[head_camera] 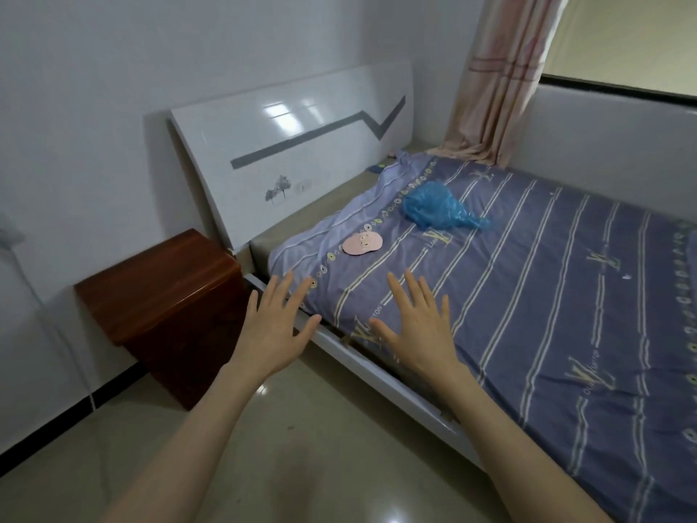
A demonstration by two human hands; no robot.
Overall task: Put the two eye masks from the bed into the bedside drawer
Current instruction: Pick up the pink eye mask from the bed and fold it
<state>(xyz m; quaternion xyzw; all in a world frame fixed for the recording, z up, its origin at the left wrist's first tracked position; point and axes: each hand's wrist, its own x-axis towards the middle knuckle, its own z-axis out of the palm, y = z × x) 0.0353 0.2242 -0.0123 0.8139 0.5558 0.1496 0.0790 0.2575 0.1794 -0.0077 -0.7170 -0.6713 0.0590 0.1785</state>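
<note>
Plastic bag point(439, 208) beyond pink mask point(362, 243)

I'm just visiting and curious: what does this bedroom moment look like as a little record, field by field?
place: bedroom, seen from above the person's hands
left hand: open, fingers spread, holding nothing, over the bed's near edge
right hand: open, fingers spread, holding nothing, over the bedsheet
pink eye mask: lying flat on the purple striped bedsheet, beyond both hands
blue item: crumpled on the bed, farther back; cannot tell what it is
bedside cabinet: dark red wood, left of the bed; drawer front not visible
headboard: glossy white
</note>
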